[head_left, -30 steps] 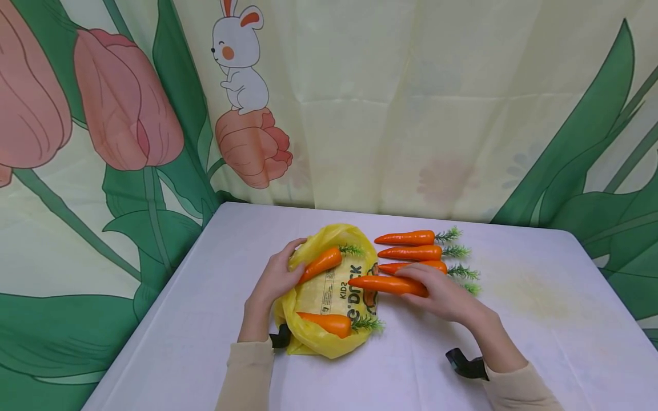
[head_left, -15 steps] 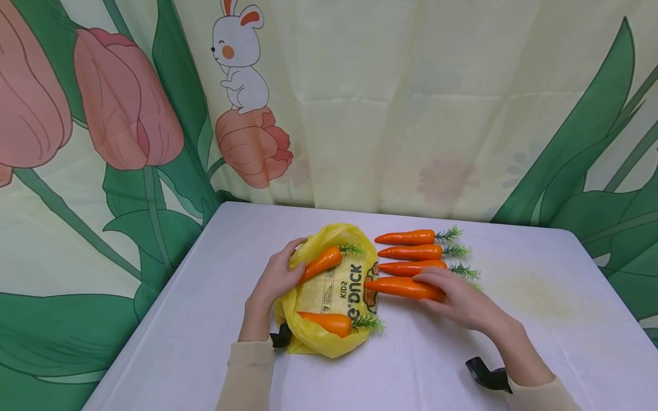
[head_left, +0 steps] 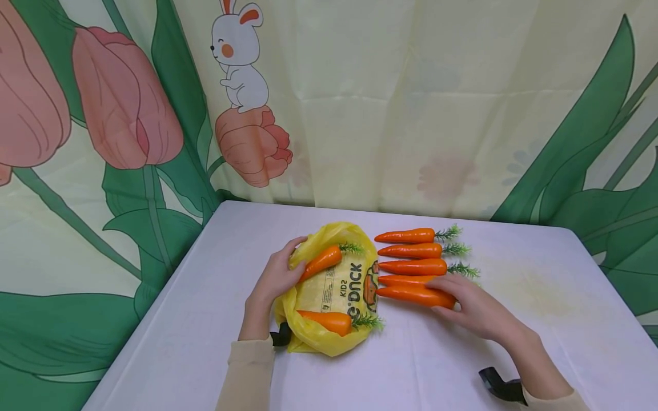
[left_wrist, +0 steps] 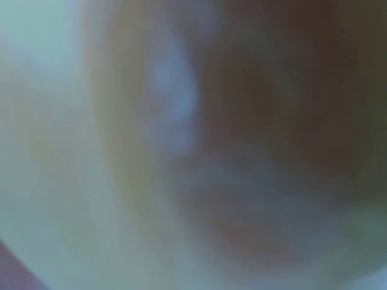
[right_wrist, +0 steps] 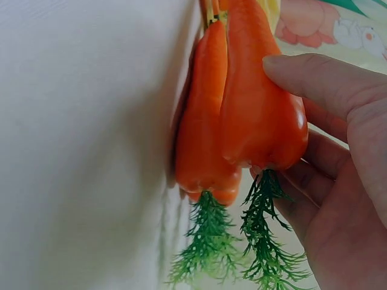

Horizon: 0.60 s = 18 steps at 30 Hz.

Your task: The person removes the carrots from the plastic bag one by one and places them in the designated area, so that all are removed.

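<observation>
While the left hand [head_left: 277,274] grips the side of the yellow bag [head_left: 336,343], the right hand [head_left: 475,307] pinches one carrot [head_left: 411,295] by its thick end, just beside four other carrots [head_left: 413,266] on the table [head_left: 185,342]. Two more carrots [head_left: 331,323] lie in the bag

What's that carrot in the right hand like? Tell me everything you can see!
The carrot is bright orange, smooth and shiny, like plastic. It's fat at one end and narrows to a point, with feathery green leaves sprouting from the fat end. It's on its side, tip toward the yellow bag. The right hand holds it near the fat end, thumb on one side. A neighbouring carrot is right beside it; I can't tell if they touch.
</observation>
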Each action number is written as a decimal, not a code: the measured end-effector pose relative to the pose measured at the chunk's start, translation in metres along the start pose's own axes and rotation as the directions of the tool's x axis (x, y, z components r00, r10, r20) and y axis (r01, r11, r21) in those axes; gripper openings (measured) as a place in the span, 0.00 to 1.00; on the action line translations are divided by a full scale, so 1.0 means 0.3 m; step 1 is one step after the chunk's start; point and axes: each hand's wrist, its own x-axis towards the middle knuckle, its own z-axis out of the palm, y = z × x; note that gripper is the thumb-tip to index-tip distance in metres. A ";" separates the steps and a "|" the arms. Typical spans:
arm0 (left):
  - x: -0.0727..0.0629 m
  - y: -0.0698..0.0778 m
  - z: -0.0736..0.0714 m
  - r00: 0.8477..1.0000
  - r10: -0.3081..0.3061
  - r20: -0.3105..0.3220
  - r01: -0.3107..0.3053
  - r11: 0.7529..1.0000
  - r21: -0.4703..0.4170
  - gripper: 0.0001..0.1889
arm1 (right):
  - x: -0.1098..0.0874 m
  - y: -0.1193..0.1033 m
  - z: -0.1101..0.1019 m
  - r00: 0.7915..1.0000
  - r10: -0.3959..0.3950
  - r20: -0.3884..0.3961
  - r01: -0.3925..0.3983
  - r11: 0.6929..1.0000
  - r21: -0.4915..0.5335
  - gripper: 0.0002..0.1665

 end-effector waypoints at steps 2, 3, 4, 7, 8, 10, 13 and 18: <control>0.000 0.001 0.000 1.000 -0.001 0.000 0.001 1.000 -0.001 0.29 | -0.007 0.002 0.004 1.000 -0.002 0.005 0.002 1.000 -0.001 0.23; 0.000 0.002 0.000 1.000 -0.003 0.001 0.003 1.000 -0.002 0.29 | -0.010 0.002 0.006 1.000 -0.001 0.012 0.001 1.000 0.003 0.22; 0.000 0.003 -0.001 1.000 -0.003 0.001 0.003 1.000 -0.003 0.29 | -0.012 0.002 0.008 1.000 0.003 0.021 -0.003 1.000 0.008 0.22; 0.000 0.005 -0.002 1.000 -0.006 0.000 0.006 1.000 0.000 0.28 | -0.016 0.003 0.015 0.998 0.025 0.057 -0.027 0.999 0.039 0.22; 0.000 0.006 -0.002 1.000 -0.008 0.000 0.008 1.000 0.001 0.28 | -0.017 0.002 0.017 0.997 0.037 0.071 -0.041 0.998 0.051 0.22; -0.001 0.005 -0.003 1.000 -0.012 -0.003 0.012 1.000 0.004 0.28 | -0.019 0.003 0.024 0.994 0.056 0.090 -0.061 0.996 0.063 0.22; -0.003 0.004 -0.004 1.000 -0.017 -0.005 0.017 1.000 0.005 0.28 | -0.026 0.004 0.036 0.992 0.080 0.102 -0.087 0.994 0.066 0.22; -0.004 0.006 -0.006 1.000 -0.013 -0.004 0.013 1.000 0.003 0.29 | -0.039 0.006 0.052 0.991 0.088 0.098 -0.094 0.994 0.056 0.22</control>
